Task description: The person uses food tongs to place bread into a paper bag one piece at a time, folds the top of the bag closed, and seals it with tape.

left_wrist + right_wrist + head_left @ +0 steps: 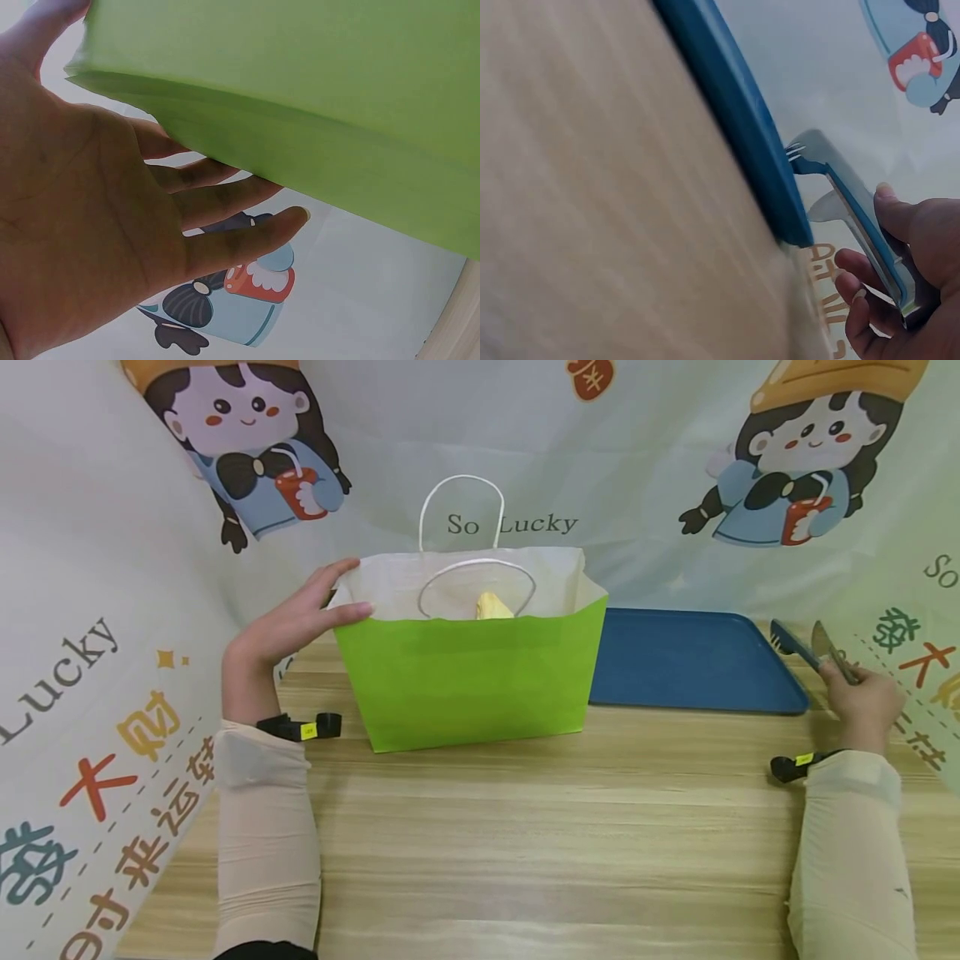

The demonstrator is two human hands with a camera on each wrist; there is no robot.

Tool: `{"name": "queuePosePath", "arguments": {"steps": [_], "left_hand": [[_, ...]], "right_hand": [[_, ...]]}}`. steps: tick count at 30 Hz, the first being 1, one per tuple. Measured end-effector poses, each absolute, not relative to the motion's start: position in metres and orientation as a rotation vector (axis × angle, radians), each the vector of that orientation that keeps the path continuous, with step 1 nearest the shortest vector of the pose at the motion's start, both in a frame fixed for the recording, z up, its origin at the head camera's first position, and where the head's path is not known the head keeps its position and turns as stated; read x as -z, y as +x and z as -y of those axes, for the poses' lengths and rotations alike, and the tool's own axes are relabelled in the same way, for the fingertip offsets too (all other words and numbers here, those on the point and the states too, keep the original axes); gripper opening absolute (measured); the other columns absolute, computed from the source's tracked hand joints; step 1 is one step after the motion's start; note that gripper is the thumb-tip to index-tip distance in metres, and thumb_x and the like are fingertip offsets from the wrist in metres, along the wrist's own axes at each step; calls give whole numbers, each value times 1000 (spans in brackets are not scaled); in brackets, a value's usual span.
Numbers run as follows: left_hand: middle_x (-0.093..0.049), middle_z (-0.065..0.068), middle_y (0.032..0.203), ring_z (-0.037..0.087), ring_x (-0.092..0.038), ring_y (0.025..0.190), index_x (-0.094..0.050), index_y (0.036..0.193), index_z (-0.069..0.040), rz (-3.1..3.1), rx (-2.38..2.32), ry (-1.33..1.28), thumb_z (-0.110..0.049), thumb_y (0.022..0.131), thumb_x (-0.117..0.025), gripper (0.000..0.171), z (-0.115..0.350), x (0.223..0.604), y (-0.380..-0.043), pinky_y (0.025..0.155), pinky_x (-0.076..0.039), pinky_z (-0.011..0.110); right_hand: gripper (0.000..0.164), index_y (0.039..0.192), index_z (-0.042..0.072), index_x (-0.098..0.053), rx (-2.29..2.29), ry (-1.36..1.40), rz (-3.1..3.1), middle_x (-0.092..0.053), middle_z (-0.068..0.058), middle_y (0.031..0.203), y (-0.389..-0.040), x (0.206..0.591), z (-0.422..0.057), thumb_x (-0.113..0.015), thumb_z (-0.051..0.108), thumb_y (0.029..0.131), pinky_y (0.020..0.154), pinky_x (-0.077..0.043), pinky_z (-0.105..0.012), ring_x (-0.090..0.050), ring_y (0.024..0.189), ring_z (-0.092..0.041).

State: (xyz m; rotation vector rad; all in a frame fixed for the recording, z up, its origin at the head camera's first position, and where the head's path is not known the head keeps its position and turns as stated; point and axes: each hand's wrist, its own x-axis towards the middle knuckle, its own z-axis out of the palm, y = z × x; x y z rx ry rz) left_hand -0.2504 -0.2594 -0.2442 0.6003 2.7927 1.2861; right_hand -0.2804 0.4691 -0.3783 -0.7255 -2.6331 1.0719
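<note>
A bright green paper bag [472, 681] with a white inside and white cord handles stands upright on the table. A pale yellow item [492, 606] pokes up in its mouth; the rest of it is hidden. My left hand [288, 618] holds the bag's left top edge, thumb over the front rim. In the left wrist view its fingers [232, 202] stretch along the bag's side. To the right, my right hand [862, 702] grips a fork [795, 643] and a knife [828, 647] together, heads pointing up and away, beside a blue tray [697, 660].
The wooden table [540, 843] reaches toward me in front of the bag. A printed white cloth [637, 435] hangs behind and along both sides. The tray lies partly behind the bag's right side.
</note>
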Motion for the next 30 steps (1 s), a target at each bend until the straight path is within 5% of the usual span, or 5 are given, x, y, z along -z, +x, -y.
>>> {"name": "queuePosePath", "arguments": {"steps": [13, 22, 30], "left_hand": [[-11, 10, 175, 31, -10, 160, -13, 171, -14, -2790, -1277, 623, -45, 104, -58, 86, 258, 244, -251, 126, -13, 64], [-10, 9, 176, 31, -10, 160, -12, 171, -15, -2793, -1276, 602, -47, 104, -57, 87, 258, 244, -250, 126, -12, 65], [-11, 9, 176, 31, -10, 160, -12, 171, -15, -2797, -1275, 593, -47, 104, -57, 88, 259, 244, -250, 125, -13, 66]], "right_hand": [[73, 152, -12, -41, -1026, -785, 2657, -39, -40, 154, -276, 385, -466, -41, 48, 110, 119, -33, -60, -34, 145, -56], [70, 158, -2, -36, -1009, -832, 2711, -33, -37, 159, -273, 381, -463, -42, 49, 110, 119, -30, -64, -31, 146, -58], [68, 155, -7, -42, -937, -905, 2768, -34, -42, 156, -275, 381, -461, -47, 43, 110, 117, -23, -71, -31, 144, -60]]}}
